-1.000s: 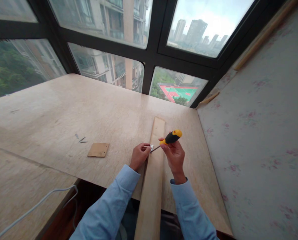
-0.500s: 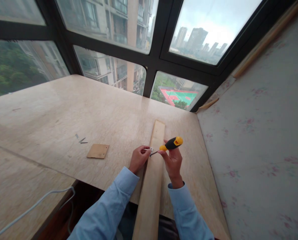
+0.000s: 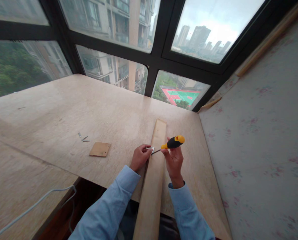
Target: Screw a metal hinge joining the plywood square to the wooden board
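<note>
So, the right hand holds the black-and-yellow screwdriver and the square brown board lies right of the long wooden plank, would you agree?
Not quite: the head view shows the board left of the plank; the right hand does hold the screwdriver.

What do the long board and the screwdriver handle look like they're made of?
Long board: probably bare, unvarnished wood, going by its pale tan, dull surface.

Screwdriver handle: likely plastic, yellow at both ends; the black middle could be rubber, though the picture can't confirm it.
</note>
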The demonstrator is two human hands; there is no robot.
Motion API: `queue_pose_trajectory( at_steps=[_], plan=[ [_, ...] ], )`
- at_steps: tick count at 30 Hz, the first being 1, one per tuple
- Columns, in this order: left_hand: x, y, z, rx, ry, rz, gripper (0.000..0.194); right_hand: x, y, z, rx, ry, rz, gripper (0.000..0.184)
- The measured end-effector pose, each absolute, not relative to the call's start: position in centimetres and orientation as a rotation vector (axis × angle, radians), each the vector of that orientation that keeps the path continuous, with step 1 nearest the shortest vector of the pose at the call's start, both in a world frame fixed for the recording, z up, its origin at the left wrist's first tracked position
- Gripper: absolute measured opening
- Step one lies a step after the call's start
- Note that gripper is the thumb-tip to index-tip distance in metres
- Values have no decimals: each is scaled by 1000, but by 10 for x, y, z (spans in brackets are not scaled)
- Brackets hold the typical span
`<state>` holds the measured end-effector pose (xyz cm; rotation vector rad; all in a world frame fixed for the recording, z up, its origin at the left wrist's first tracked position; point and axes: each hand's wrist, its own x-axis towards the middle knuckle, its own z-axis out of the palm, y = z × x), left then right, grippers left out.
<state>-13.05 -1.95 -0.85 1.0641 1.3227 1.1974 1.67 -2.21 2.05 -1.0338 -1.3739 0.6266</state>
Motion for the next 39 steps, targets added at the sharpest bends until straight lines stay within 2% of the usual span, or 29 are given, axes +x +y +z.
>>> queue_pose_trajectory(
  at_steps=[6, 12, 20, 27, 33, 39],
  plan=[
    [-130, -19, -13, 1093, 1336, 1217, 30, 11, -30, 36, -985, -1363, 744, 27],
    [-130, -18, -20, 1130, 1346, 1223, 30, 9, -28, 37, -915, -1357, 720, 35],
    [-131, -20, -20, 1162, 1347, 1240, 29, 9, -28, 42, -899, -1249, 853, 27],
    [-131, -21, -18, 1188, 1369, 1240, 29, 14, -24, 38, -924, -1349, 712, 41],
    [-131, -21, -19, 1187, 1359, 1240, 30, 17, -26, 41, -961, -1361, 774, 27],
    [-131, -21, -19, 1191, 1358, 1241, 31, 15, -25, 39, -921, -1438, 684, 33]
  ],
)
